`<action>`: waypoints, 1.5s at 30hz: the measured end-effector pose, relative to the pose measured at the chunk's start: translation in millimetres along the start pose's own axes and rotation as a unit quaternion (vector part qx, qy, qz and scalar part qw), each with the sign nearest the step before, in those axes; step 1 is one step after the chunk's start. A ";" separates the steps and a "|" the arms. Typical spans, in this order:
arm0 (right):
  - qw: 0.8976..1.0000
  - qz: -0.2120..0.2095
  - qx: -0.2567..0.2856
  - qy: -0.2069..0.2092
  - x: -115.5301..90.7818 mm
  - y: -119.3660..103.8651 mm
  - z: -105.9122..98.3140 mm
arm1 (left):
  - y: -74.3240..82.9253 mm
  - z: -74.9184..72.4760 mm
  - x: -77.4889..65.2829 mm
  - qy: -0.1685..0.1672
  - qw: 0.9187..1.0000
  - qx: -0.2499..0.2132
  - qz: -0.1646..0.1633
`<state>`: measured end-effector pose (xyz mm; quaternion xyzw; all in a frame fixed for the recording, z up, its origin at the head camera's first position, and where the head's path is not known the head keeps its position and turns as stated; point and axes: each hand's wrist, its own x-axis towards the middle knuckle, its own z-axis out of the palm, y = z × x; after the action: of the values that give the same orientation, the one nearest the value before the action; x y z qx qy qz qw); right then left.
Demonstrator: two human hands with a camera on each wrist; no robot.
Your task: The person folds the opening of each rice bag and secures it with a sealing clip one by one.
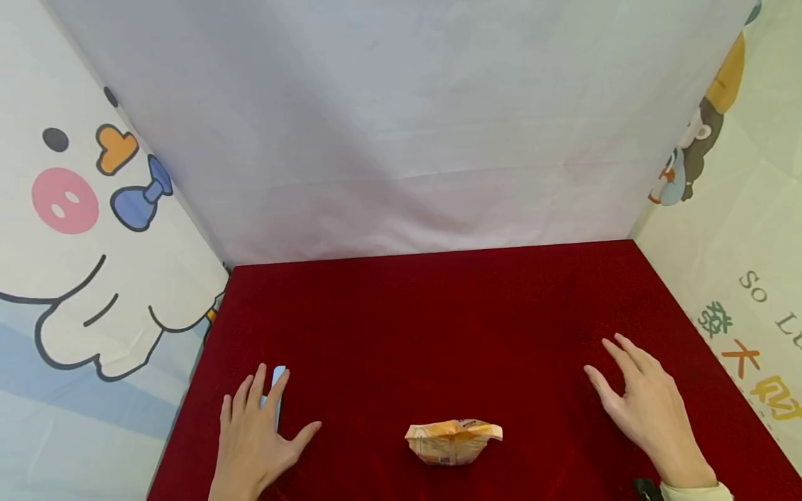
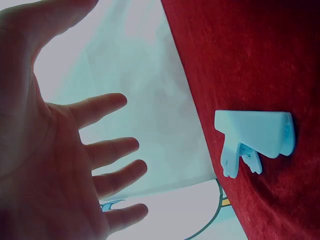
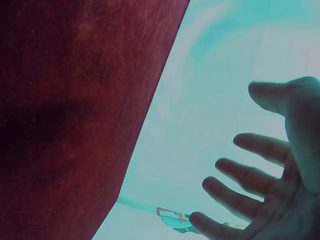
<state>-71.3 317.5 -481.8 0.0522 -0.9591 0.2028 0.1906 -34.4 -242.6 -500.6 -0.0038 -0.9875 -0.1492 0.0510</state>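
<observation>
Pale back sheet (image 1: 407, 125) is biggest, hangs across the far side, soft creases, bottom meets far edge of worktop. Worktop (image 1: 426, 327) is covered deep red, velvety in the left wrist view, slight folds near the clip. Left sheet (image 1: 37, 390) runs along the left side, white and pale blue, printed with a large cartoon animal (image 1: 65, 202), pink snout, blue bow. Right sheet (image 1: 720, 236) is off-white, printed with a small cartoon figure (image 1: 695, 146) and coloured lettering (image 1: 741, 355), "So" readable, rest cut off by frame. Right hand (image 1: 654, 403) is over the right part of worktop, fingers spread, released; light sleeve (image 1: 695, 492) at wrist. Left hand (image 1: 253, 431) is over the left part, fingers apart, also released. Crumpled orange-and-tan packet (image 1: 452, 442) lies on the near part of worktop, between the hands, well apart from both. Light blue clip (image 2: 255, 131) lies on the red cover near left hand, partly hidden behind its fingers in head view.
</observation>
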 end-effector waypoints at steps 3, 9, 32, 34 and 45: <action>1.000 -0.008 0.003 0.003 -0.5 -1.6 0.1 | 1.3 0.3 -0.5 0.006 1.000 -0.002 0.008; 0.999 -0.024 0.015 0.020 -0.5 -2.7 2.1 | 5.7 -1.4 -1.5 0.020 0.999 0.001 0.027; 0.999 -0.027 0.032 0.017 1.3 -9.5 1.2 | 9.0 -1.2 -1.8 0.019 0.999 -0.001 0.037; 0.999 -0.026 0.035 0.017 1.0 -10.4 1.2 | 9.2 -0.7 -2.1 0.020 0.999 -0.001 0.038; 0.999 -0.017 0.039 0.004 -1.0 -16.8 -2.2 | 10.1 -0.1 -4.2 0.021 0.999 0.000 0.037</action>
<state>-66.6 303.1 -474.0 0.0749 -0.9486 0.2368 0.1961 -29.9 -233.0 -498.0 -0.0377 -0.9854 -0.1474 0.0771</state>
